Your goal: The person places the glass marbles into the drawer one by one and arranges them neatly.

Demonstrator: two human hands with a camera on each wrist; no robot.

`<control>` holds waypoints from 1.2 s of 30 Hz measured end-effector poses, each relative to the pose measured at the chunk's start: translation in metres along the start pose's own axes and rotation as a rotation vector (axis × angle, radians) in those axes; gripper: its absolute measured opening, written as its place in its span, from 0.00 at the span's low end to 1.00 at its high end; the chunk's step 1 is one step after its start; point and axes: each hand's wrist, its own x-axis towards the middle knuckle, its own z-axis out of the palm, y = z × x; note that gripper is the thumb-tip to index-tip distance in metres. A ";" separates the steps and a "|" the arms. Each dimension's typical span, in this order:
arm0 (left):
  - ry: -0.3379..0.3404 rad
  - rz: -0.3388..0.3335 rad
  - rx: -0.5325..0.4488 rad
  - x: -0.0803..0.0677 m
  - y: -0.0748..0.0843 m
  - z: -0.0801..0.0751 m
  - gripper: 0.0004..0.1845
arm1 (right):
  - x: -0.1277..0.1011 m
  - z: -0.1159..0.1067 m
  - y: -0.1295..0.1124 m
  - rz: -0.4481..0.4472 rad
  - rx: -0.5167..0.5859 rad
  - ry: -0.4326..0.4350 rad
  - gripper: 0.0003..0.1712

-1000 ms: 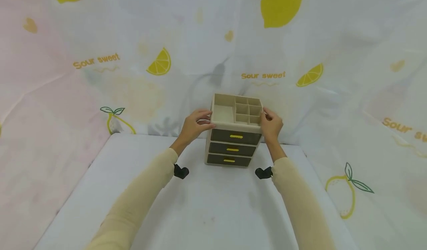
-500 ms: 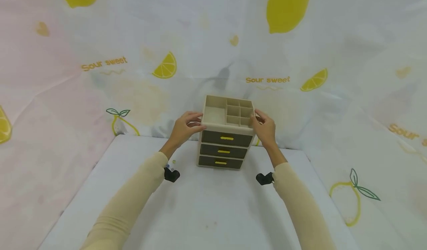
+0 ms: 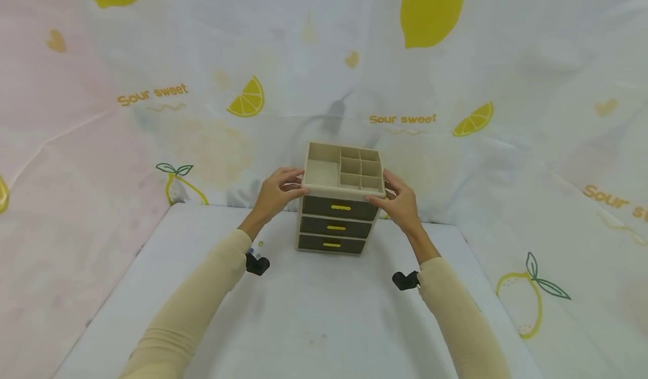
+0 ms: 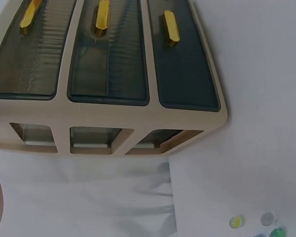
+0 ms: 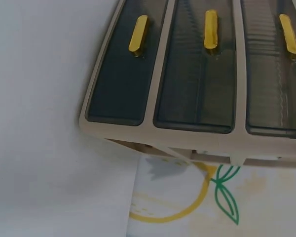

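A beige desktop drawer organizer [image 3: 338, 213] stands upright near the back of the table, with three dark see-through drawers and yellow handles. Its top is divided into one large and several small compartments. My left hand [image 3: 273, 194] grips the upper left side, thumb at the front corner and fingers along the side. On the upper right side, my right hand [image 3: 403, 202] holds on likewise, its thumb across the front corner. In the left wrist view the organizer [image 4: 108, 59] shows open side slots. The right wrist view shows its drawer fronts [image 5: 195, 74], all pushed in.
Several small round pieces, including a yellow one [image 4: 237, 221], a green one [image 4: 277, 232] and a clear one [image 4: 268, 218], lie on the white table [image 3: 324, 306] left of the organizer. A lemon-print cloth [image 3: 304, 58] hangs behind and around.
The organizer has shifted left, both hands moving with it. My right thumb has come from the top's right edge down to the front corner. Small pieces have appeared beside my left wrist.
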 end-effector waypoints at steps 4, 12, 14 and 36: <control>0.015 0.020 0.086 0.002 -0.009 0.000 0.29 | 0.004 0.000 0.020 -0.003 -0.017 0.024 0.50; 0.092 0.013 0.255 -0.020 0.007 0.018 0.16 | 0.000 0.001 0.010 0.006 -0.027 0.004 0.50; 0.029 -0.065 0.191 -0.026 0.007 0.029 0.14 | -0.002 0.001 0.001 -0.002 -0.020 0.001 0.48; -0.091 -0.604 -0.400 -0.020 -0.002 0.103 0.27 | -0.002 0.001 -0.012 -0.002 0.040 0.014 0.43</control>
